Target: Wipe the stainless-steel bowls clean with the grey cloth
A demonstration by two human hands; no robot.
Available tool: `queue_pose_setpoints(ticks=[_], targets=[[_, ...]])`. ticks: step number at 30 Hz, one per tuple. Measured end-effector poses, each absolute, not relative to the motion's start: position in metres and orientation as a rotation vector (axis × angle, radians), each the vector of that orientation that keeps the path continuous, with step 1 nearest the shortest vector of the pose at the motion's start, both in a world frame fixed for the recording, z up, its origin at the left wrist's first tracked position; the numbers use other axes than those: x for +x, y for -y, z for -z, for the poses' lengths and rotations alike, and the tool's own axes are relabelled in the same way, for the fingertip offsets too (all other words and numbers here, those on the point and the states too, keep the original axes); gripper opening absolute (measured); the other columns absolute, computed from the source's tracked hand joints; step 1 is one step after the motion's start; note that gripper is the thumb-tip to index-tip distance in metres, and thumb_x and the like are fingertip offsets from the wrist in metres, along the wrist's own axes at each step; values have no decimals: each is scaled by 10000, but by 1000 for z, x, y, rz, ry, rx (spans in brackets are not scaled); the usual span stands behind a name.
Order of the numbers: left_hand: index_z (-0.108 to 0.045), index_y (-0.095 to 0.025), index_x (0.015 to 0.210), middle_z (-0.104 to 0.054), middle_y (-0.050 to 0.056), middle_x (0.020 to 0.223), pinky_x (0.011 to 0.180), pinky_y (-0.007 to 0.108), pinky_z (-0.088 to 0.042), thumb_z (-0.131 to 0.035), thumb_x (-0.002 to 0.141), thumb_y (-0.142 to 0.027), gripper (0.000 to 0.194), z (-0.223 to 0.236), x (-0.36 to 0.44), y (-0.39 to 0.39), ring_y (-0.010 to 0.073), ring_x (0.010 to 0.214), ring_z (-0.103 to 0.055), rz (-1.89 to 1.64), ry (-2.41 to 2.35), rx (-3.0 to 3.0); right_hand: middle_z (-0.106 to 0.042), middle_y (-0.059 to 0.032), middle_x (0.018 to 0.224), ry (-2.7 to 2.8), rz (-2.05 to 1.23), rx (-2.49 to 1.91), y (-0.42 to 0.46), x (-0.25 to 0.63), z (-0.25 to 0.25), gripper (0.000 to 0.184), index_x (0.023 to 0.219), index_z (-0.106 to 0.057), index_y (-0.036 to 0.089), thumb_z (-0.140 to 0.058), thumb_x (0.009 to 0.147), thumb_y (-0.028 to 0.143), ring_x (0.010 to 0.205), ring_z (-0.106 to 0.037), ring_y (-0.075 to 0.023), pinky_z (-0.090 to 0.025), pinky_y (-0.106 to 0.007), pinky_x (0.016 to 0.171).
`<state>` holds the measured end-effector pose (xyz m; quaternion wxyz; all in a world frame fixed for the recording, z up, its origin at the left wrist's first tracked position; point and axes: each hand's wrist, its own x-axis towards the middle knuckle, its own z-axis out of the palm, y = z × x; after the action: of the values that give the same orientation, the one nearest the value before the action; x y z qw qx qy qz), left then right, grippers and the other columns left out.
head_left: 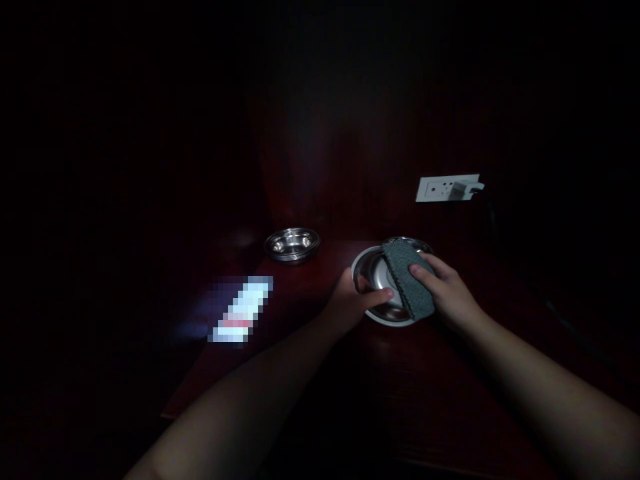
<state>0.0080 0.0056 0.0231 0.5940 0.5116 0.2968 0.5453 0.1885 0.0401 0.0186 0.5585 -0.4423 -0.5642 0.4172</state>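
Observation:
A shiny metal bowl is tipped toward me above the dark red table. My left hand grips its left side, thumb inside the bowl and the other fingers hidden behind the rim. In my right hand is a folded grey-green cloth, pinched with the thumb on top. The cloth lies over the right part of the bowl and covers some of its inside. Just behind, the rim of another metal bowl shows in part.
Stacked metal bowls stand at the table's back left. A bright pixelated rectangle lies near the left edge of the table. On the wall at right is a white socket panel with a plug in it. The surroundings are very dark.

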Motion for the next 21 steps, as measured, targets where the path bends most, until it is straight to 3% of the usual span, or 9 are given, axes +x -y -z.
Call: queue_pose_setpoints(ticks=[12, 21], targets=[[-604, -154, 1063, -679, 87, 1033, 903, 400, -450, -798, 581, -193, 521, -22, 7, -9, 241, 983, -622, -1218, -680, 1174, -669, 8, 819, 1436, -1011, -1026, -44, 192, -14, 342, 962, -652, 247, -710, 694, 453, 716, -617, -183, -487, -295, 637], [-590, -152, 1099, -671, 96, 1072, 906, 393, -457, -790, 606, -212, 536, -22, 6, -9, 245, 1007, -617, -1204, -674, 1230, -668, -1, 866, 1480, -996, -1004, -41, 192, -16, 358, 972, -634, 248, -712, 695, 460, 759, -625, -203, -501, -312, 667]])
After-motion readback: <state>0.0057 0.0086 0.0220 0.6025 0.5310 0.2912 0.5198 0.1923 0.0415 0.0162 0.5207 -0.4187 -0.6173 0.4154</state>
